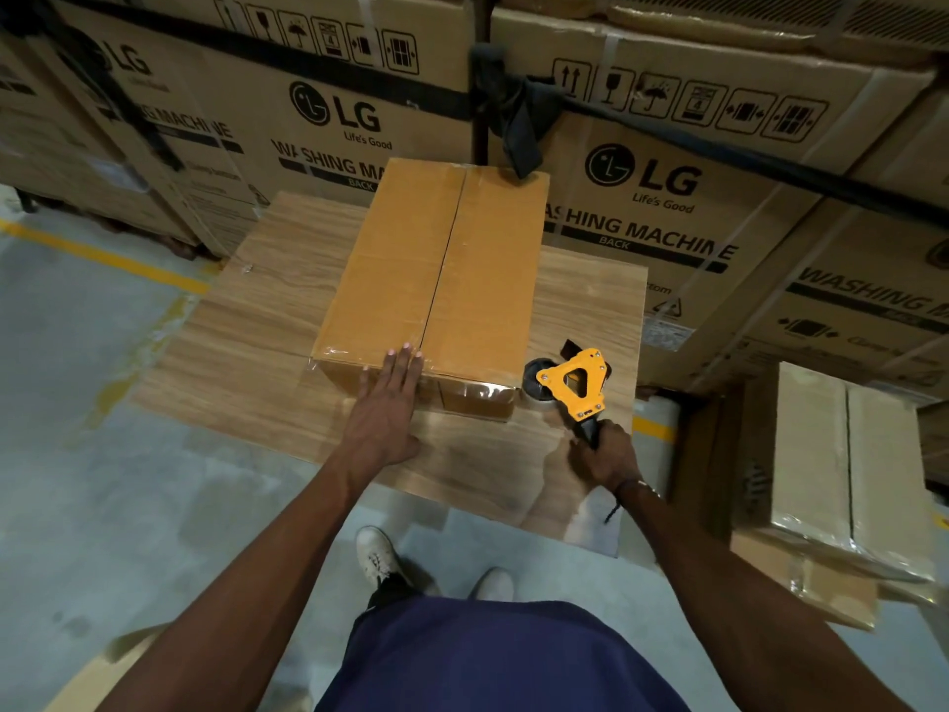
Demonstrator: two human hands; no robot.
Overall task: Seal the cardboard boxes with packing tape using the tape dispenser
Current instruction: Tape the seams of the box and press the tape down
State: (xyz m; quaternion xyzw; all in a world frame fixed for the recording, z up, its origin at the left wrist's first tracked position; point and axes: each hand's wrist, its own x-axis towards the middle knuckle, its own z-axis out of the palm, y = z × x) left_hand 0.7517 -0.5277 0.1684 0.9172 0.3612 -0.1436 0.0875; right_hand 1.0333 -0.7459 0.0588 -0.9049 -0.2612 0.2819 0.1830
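My left hand [393, 398] lies flat on the box's [436, 280] near edge, steadying it on the worktop [246, 362]. My right hand [606, 457] grips the tape dispenser [572, 385] beside the box, apparently ready to tape.

Large carton [328, 120] at upper centre: "LG", "Life's Good", "WASHING MA…", "BACK", row of handling pictograms above. Right carton [667, 197]: "LG", "Life's Good", "…SHING MACHINE", "BACK". Upper-left carton [154, 110]: "LG", "…NG MACHINE". Far-right carton [873, 300]: "WASHING M…".
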